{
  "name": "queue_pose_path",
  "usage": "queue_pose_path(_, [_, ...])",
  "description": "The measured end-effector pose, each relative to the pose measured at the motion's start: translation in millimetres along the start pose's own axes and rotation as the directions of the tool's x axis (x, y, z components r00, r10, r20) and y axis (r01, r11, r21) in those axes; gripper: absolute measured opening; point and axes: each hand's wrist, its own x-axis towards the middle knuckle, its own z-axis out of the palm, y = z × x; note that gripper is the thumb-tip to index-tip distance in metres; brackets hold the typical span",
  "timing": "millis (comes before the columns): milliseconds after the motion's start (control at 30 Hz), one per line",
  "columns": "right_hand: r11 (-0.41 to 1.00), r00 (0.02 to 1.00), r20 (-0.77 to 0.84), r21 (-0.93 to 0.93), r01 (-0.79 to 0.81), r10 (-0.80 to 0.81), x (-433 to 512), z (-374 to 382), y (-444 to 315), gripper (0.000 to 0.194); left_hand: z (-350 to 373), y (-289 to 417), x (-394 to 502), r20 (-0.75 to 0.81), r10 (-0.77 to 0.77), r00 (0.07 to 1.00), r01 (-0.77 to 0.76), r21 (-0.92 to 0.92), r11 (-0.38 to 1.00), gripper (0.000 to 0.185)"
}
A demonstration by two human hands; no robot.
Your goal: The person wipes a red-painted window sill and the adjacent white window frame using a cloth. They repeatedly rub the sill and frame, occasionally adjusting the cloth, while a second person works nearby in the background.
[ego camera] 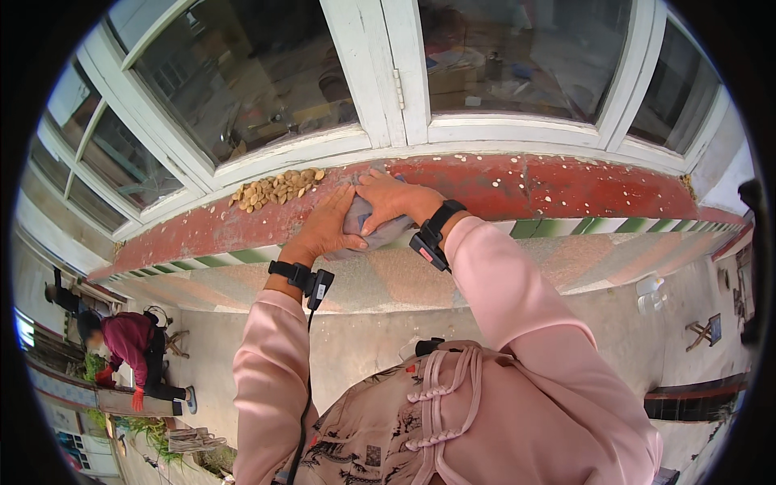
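A bunched grey cloth (379, 236) with bluish patches lies on the red-painted window sill (467, 182), its front part hanging over the edge. My left hand (330, 221) holds it from the left, thumb stretched across its front. From the right, my right hand (394, 197) grips the same cloth, fingers over its top and thumb pointing down. The two hands almost meet at the fingertips and hide much of the cloth. Left of my left hand, a small heap of flat tan seeds or nuts (276, 189) rests on the sill by the window frame.
White wooden windows (397, 79) rise behind the sill, which is spotted with white flecks. Green-and-white trim (545, 228) runs along its front edge. Far left, a person in red gloves (130, 345) bends near plants. A plastic jug (650, 286) and folding stool (703, 332) stand to the right.
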Motion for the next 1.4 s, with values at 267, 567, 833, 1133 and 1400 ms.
queue_pose_path(267, [0.903,0.894,-0.195,-0.069,-0.423,0.404,-8,22,-58,0.087,12,18,-47,-0.312,-0.032,0.949,0.145,0.348,0.926,0.103])
queue_pose_path(567, [0.993,0.994,0.094,-0.104,-0.054,0.064,27,0,-39,0.092,25,23,-38,-0.336,-0.144,0.931,0.24,0.262,0.935,0.106])
queue_pose_path(833, [0.973,0.998,0.012,-0.22,-0.062,0.066,-1,-7,-22,0.083,26,43,-7,-0.202,-0.291,0.935,0.339,0.278,0.899,0.101])
queue_pose_path(1133, [0.934,0.975,-0.104,-0.285,-0.217,0.195,-82,-20,23,0.082,20,103,65,0.151,-0.278,0.949,0.222,0.305,0.926,0.114])
queue_pose_path(1400, [0.895,0.924,-0.242,-0.269,-0.356,0.295,-191,-42,84,0.073,44,190,141,0.26,-0.065,0.963,-0.011,0.278,0.961,0.119])
